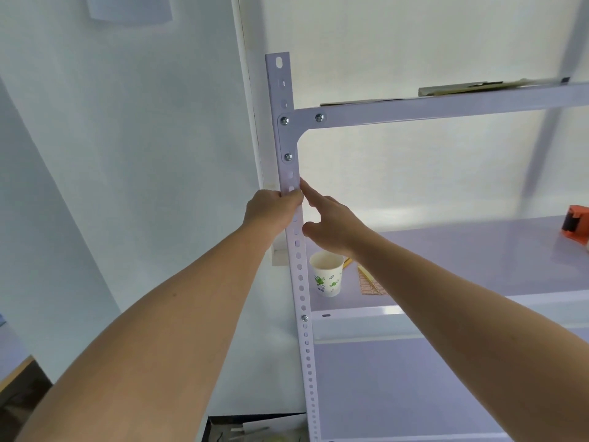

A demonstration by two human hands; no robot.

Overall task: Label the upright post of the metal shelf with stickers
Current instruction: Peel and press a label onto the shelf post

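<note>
The metal shelf (452, 250) is standing against the wall, its upright post (284, 138) rising at the near left corner. The left hand (271, 212) is gripping the post just under the corner bracket, while the right hand (331, 224) is pressing a straight forefinger onto the post beside it. I cannot tell whether a sticker lies beneath. A paper cup (326, 275) and a sticker sheet (371, 283) are sitting on the shelf behind.
</note>
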